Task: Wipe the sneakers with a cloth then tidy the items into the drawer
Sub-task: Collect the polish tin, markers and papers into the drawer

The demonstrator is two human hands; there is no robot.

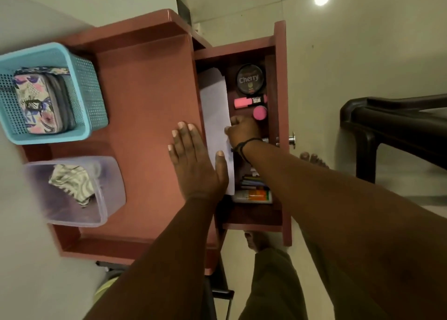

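Here, hands (pixel 193 160) at drawer (pixel 280 126) edge

View from my head, looking steeply down.
The one wide-angle camera sits close above the desk top (pixel 145 97) and open drawer (pixel 278 60), both my forearms reaching in from below.

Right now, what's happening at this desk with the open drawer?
A person stands over a reddish desk with its drawer pulled open. The left hand rests flat on the desk edge, thumb on a white sheet of paper lying in the drawer. The right hand is inside the drawer, fingers curled at the paper's edge. A round Cherry tin and a pink highlighter already lie in the drawer. No sneakers or cloth are visible.
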